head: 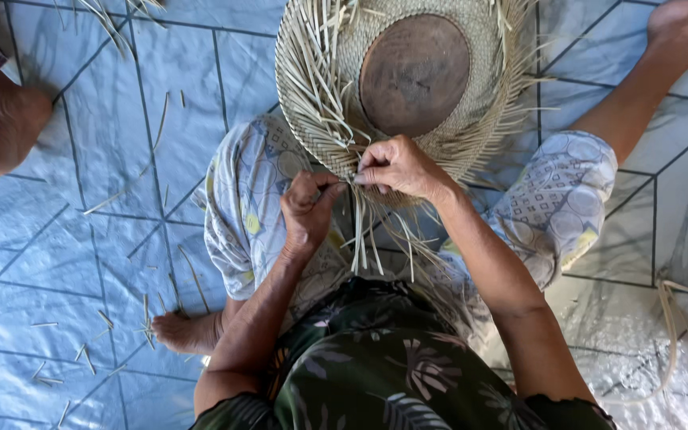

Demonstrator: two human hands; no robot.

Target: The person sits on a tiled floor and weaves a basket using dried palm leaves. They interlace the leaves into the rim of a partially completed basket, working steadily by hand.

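Observation:
A round woven straw basket [312, 95] rests on my lap, built around a dark wooden disc [414, 73] at its centre. Loose pale straw strips [364, 231] hang down from its near rim. My left hand [308, 211] is closed around strips just below the rim. My right hand [396, 166] pinches strips at the rim's near edge, close beside the left hand. Both hands touch the weaving.
I sit on a blue patterned floor sheet [81, 199] strewn with short straw offcuts [97, 318]. Another person's foot [1, 127] lies at the far left. A thin coil of cane [670, 318] lies at the right on a shiny plastic sheet.

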